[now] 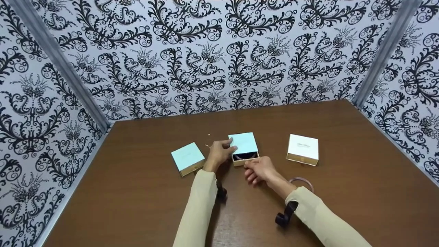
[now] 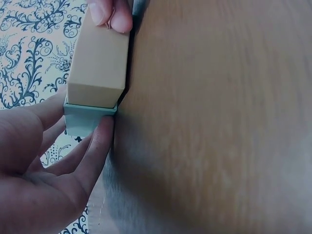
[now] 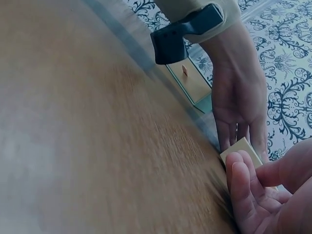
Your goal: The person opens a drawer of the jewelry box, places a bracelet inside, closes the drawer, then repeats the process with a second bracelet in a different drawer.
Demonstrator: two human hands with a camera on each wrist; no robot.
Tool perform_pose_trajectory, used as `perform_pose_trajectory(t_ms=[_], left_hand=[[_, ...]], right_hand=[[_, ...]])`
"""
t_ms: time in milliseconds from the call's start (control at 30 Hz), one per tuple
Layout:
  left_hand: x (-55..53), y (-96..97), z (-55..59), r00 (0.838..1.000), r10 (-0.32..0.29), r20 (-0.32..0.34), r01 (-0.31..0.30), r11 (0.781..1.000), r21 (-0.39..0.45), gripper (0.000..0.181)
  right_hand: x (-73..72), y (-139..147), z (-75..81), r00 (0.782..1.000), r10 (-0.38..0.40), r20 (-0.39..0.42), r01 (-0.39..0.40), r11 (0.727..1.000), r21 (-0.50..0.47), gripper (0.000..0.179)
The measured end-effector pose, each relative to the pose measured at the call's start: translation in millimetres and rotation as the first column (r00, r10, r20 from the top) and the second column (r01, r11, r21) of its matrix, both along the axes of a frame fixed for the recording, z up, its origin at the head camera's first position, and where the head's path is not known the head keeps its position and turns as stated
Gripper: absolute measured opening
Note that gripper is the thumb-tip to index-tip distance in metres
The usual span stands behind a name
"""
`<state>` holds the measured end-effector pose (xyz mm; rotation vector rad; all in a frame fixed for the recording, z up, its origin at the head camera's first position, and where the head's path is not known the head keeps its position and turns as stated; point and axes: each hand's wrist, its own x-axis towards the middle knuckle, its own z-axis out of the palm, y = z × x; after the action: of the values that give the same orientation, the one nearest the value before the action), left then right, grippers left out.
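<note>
A light turquoise drawer box [image 1: 242,142] lies at the middle of the table, its tan drawer [image 1: 240,163] partly out toward the person. Inside the drawer, a curved band shows against a dark lining. My left hand [image 1: 220,152] grips the turquoise sleeve from the left, thumb and fingers on its sides. At the drawer's front, my right hand [image 1: 262,169] pinches a small ribbon-like pull [image 2: 110,19] between thumb and finger. A pinkish bangle [image 1: 301,178] lies on the table, partly covered by the right forearm.
Another turquoise drawer box [image 1: 187,156] sits left of the left hand, and a white drawer box [image 1: 303,145] stands to the right. Tiny bright pieces lie behind the left hand, one of them a speck [image 1: 209,134]. Patterned walls border the brown table [image 1: 147,206].
</note>
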<state>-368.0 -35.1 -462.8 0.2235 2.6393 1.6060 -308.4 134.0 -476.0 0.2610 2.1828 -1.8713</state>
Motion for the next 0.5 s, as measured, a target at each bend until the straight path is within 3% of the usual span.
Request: perform_pose_trajectory(t_ms=[500], left_hand=[[-1.8,0.7,0.4,1.000,0.013,0.020,-0.012,1.000,-0.005,0.043]], right_hand=[[-10.8,-0.6,0.5,1.000,-0.003,-0.012,0.003,1.000,0.020,0.023]])
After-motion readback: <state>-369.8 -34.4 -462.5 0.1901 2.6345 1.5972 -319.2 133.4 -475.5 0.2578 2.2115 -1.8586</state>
